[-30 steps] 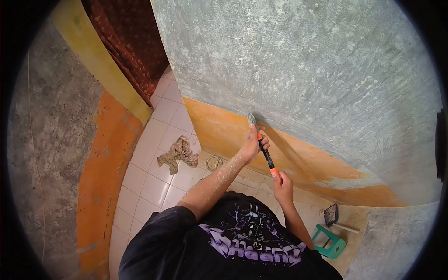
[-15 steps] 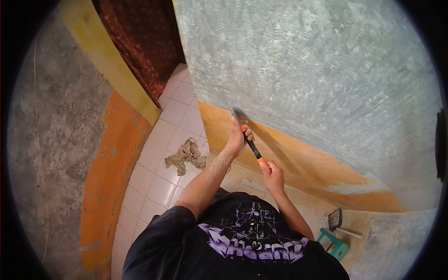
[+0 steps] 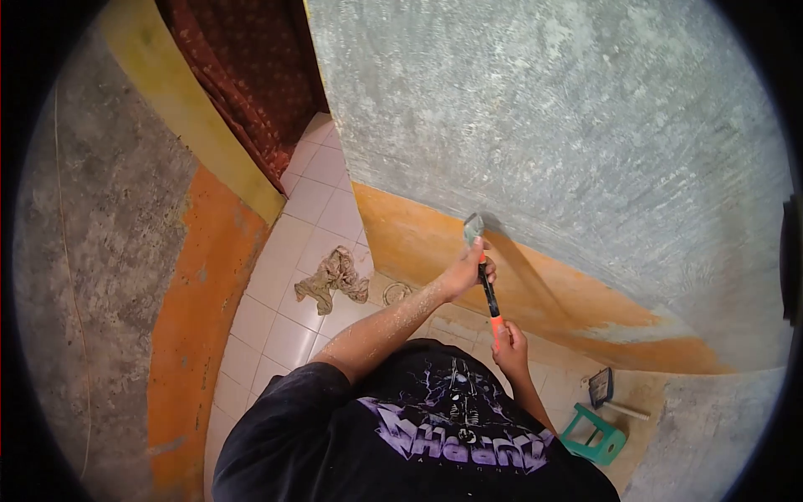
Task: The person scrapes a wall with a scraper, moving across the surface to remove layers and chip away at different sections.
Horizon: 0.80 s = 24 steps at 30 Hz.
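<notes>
A scraper-like tool [image 3: 489,290] with a black and orange handle slants upward in front of the wall. My left hand [image 3: 470,274] is wrapped round its upper handle, just below the flat grey head [image 3: 473,227]. Lower down, my right hand [image 3: 510,345] grips the orange end of the handle. The head is at the border between the grey wall surface [image 3: 535,109] and the orange band [image 3: 410,226]; whether it touches the wall is hard to tell. Pale dust speckles my left forearm.
A crumpled cloth [image 3: 335,280] lies on the tiled floor [image 3: 287,341], with a round object [image 3: 396,293] beside it. At lower right are a green stool [image 3: 598,435] and a dark, flat tool [image 3: 600,388]. A red curtain [image 3: 251,75] hangs at upper left.
Both hands and the tool have moved right and somewhat down along the wall. The tool's flat head now shows more broadly, and the round object by the cloth has come into view.
</notes>
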{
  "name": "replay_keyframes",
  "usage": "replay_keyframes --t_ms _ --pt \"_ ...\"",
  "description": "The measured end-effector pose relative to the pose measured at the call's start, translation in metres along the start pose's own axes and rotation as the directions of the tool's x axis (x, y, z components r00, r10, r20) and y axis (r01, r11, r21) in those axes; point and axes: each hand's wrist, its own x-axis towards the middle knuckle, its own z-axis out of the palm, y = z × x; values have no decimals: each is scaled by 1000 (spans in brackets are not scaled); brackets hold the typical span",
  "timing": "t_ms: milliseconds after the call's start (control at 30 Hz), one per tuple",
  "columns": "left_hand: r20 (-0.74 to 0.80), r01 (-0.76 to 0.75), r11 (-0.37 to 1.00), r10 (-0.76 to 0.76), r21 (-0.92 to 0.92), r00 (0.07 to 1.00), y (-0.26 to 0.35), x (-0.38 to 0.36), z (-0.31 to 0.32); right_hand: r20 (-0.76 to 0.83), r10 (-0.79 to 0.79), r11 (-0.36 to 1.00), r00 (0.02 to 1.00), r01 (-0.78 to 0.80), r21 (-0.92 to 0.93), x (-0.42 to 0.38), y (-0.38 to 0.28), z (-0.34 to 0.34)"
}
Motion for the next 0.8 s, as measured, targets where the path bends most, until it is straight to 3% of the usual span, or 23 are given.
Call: replay_keyframes --t_ms 233,333,533,633,733,800 --pt "39 50 999 -50 -3 998 -9 11 22 -100 -83 997 992 83 -11 -4 16 -14" --pt "14 13 1000 -13 -6 1000 -11 10 17 -87 -144 973 986 125 -193 -3 11 -12" --pt "18 23 1000 -23 -11 1000 -21 15 27 -204 -187 982 961 178 -65 -4 23 -17" --pt "-24 -10 1000 10 -8 1000 -21 16 28 -180 -165 981 970 143 -129 1 20 -20" --pt "9 -24 999 24 -36 1000 -10 13 5 -156 -237 925 959 174 -337 6 8 -7" --pt "-13 -9 999 9 -34 1000 -12 13 6 -183 -219 947 959 163 -276 7 17 -3"
